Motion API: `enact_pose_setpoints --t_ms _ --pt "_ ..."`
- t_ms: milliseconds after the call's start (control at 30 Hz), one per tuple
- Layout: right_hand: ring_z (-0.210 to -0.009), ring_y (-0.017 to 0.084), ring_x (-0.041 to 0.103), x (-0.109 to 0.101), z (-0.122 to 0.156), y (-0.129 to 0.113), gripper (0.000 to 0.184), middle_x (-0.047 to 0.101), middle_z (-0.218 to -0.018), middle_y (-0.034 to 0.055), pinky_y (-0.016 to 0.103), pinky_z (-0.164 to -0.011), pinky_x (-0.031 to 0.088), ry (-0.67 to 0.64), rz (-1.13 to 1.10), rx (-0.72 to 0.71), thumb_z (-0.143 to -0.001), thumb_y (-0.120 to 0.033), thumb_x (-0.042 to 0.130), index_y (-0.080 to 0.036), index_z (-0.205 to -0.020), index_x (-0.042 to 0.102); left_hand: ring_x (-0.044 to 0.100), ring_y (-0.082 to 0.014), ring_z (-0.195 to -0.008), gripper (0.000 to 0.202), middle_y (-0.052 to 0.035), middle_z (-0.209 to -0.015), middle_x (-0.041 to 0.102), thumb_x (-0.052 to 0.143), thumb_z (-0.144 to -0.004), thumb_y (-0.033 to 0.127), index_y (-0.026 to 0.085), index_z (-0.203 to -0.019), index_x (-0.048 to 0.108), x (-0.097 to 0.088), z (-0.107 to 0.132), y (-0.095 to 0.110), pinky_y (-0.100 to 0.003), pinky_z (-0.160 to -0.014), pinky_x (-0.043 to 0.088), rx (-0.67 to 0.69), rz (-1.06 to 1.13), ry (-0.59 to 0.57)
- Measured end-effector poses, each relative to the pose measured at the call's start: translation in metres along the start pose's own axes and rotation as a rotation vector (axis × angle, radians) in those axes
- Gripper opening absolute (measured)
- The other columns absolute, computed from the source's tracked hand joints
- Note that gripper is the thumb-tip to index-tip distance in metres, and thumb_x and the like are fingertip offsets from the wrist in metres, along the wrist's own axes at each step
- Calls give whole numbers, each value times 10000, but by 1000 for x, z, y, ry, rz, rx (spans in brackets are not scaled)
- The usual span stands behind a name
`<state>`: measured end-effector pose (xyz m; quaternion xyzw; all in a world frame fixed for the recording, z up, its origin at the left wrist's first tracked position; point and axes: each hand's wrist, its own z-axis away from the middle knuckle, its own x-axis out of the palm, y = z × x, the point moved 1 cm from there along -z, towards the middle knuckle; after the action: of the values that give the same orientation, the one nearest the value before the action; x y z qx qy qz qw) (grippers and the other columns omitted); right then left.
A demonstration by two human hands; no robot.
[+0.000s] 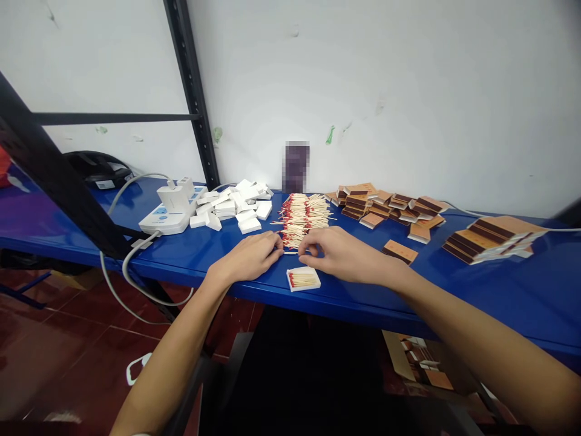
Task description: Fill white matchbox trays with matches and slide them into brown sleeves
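Observation:
A heap of red-tipped wooden matches lies at the middle of the blue shelf. My left hand rests at the heap's near left corner, its thumb and fingers closed together at the match ends. On the opposite side, my right hand has its fingers curled at the near right edge of the heap. What either set of fingertips grips is too small to make out. A match or two lies crosswise between the hands. Just in front is a white inner tray holding a layer of matches, heads to the left.
White matchbox trays are piled at left, beside a power strip with cables. Orange-brown matchbox sleeves lie heaped at right, with stacked sleeves farther right and a single sleeve nearer. A dark shelf post stands left. Below sits a carton.

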<state>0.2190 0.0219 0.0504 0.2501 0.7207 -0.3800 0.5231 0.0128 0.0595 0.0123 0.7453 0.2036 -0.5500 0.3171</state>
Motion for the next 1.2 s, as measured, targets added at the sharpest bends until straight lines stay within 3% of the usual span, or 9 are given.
enact_pose_setpoints --t_ms 100,333,533,767,967,1200 --pt "-657 137 531 5 -16 4 164 666 -751 31 257 -610 320 -41 32 31 -840 -243 592 -173 -877 736 610 -213 -865 265 -69 -958 627 335 -1010 325 173 -977 550 0 -1 2 -341 -782 444 -22 -18 -3" --pt "-584 123 481 15 -35 13 142 626 -641 14 250 -562 293 -160 78 -6 -801 -175 561 -168 -686 643 619 -220 -875 281 -70 -983 647 332 -1019 338 181 -988 563 1 0 3 -341 -775 450 -46 -7 21" --pt "-580 109 447 -7 -15 11 91 582 -665 -13 244 -556 286 -201 -39 -1 -822 -204 551 -170 -796 631 625 -209 -923 261 -63 -1003 671 342 -1009 216 177 -1087 588 4 6 -2 -334 -845 459 -107 95 263" --pt "-547 97 446 -20 7 -5 145 544 -629 -28 243 -542 290 -291 -114 -56 -830 -284 594 -174 -803 686 605 -204 -837 240 -57 -896 618 440 -986 225 181 -1056 665 5 4 -2 -325 -767 446 -74 26 238" --pt "-622 126 513 -12 -7 12 141 638 -710 17 254 -599 317 -58 44 -6 -861 -240 569 -166 -837 686 582 -187 -793 254 -43 -864 600 436 -999 250 192 -1058 676 2 6 1 -315 -732 423 -22 36 216" --pt "-662 138 545 9 -21 34 114 668 -752 35 252 -621 329 -26 126 6 -872 -258 609 -169 -855 678 601 -208 -849 297 -60 -900 647 399 -1012 282 177 -1057 673 2 8 3 -335 -780 446 -13 52 221"
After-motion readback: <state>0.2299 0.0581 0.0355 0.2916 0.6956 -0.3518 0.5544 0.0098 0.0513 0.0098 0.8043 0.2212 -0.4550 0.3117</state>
